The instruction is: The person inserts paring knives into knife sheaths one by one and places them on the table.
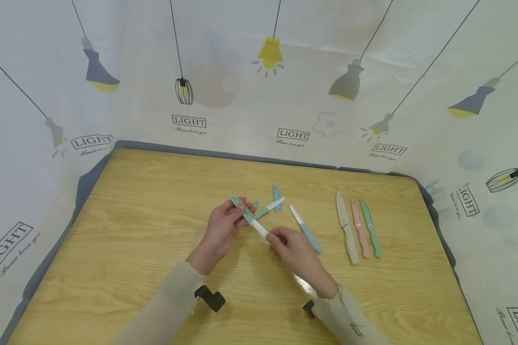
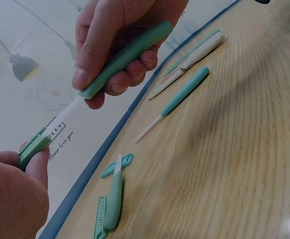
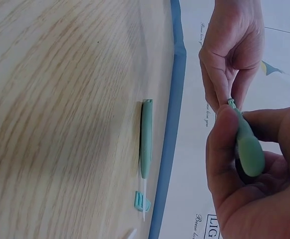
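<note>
Above the wooden table [image 1: 155,268], my right hand [image 1: 277,238] grips the green handle [image 2: 125,56] of a small knife. Its white blade [image 1: 259,229] points toward my left hand [image 1: 241,214], which pinches a green sheath [image 1: 239,204] over the blade's tip. Part of the blade [image 2: 64,115] still shows between handle and sheath [image 2: 33,148]. In the right wrist view the handle [image 3: 248,149] sits in my curled right fingers, with the left hand [image 3: 230,94] just beyond it.
A bare green knife [image 1: 269,208] lies beside a teal sheath [image 1: 277,196] and another sheath under my left hand. A bare teal knife [image 1: 307,231] lies to the right. Three sheathed knives, beige [image 1: 347,229], pink [image 1: 360,229] and green [image 1: 370,229], lie farther right. A lamp-printed curtain surrounds the table.
</note>
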Demonstrator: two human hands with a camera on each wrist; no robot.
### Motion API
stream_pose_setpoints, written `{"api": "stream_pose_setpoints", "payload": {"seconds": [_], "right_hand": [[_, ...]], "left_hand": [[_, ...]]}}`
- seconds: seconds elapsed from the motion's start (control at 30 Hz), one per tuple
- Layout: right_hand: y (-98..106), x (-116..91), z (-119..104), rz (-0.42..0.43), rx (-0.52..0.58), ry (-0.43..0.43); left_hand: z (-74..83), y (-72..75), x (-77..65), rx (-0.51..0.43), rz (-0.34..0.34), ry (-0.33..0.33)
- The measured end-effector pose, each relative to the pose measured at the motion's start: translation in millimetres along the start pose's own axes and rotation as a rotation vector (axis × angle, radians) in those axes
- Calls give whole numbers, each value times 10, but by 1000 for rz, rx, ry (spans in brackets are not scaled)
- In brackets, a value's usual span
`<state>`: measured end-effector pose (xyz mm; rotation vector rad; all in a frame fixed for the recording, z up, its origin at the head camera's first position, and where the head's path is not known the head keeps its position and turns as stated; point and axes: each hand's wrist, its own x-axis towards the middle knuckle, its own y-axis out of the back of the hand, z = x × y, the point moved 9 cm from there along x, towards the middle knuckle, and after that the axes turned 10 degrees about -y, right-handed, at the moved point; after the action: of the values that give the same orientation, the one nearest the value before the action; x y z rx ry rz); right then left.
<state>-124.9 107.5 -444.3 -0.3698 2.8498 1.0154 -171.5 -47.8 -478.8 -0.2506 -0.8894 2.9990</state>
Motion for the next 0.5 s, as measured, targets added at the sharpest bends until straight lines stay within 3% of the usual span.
{"api": "stream_pose_setpoints", "payload": {"seconds": [0.5], "right_hand": [[9,33,-85,26,14,17]], "left_hand": [[36,-34,-31,-20,7,-19]]}}
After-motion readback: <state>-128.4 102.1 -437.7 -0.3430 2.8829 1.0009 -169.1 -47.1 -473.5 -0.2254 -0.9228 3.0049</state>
